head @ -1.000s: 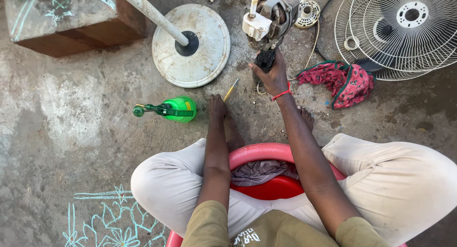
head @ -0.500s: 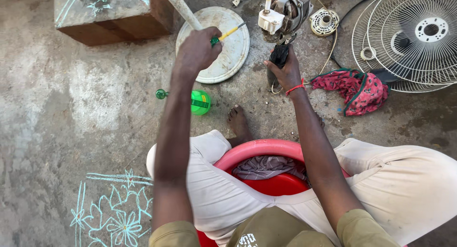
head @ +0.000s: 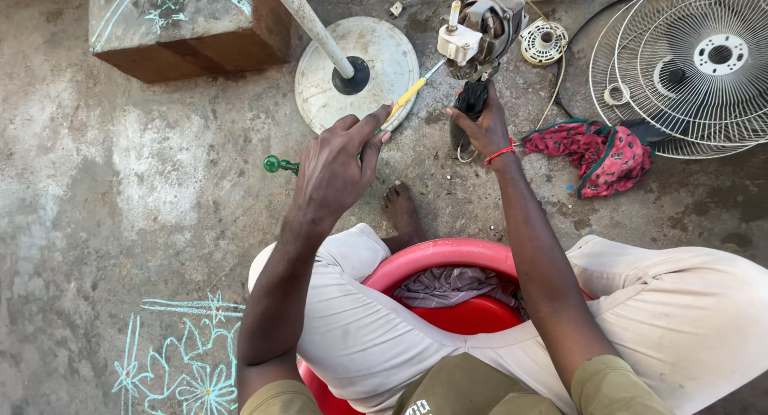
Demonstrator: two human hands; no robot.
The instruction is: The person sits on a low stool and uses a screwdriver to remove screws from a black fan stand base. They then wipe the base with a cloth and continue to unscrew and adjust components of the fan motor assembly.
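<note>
Left hand (head: 336, 163) is gripping a yellow-handled screwdriver (head: 408, 95), fingers clenched round the handle, shaft pointing toward 1 o'clock with the tip touching the fan motor (head: 484, 23). Right hand (head: 480, 123) is grasping the black neck piece (head: 470, 99) just under the motor, fingers wrapped on it; a red thread band (head: 500, 152) is sitting on that wrist. The motor is sitting at 12 o'clock from the person, on the concrete floor (head: 120, 183), tilted. At 11 o'clock the round white fan base (head: 384, 59) with its white pole (head: 308, 19) is lying just beside the screwdriver. A green bottle (head: 276, 165) is peeking out at 9 o'clock from the left hand, mostly hidden. At 2 o'clock the wire fan guards (head: 696, 63) are lying flat, with a red patterned cloth (head: 600, 155) near them. A white coil part (head: 544, 40) is lying just right of the motor. The person is sitting on a red plastic stool (head: 448, 255), a bare foot (head: 400, 207) showing ahead. A stone block (head: 184, 27) is sitting at 10 o'clock.
</note>
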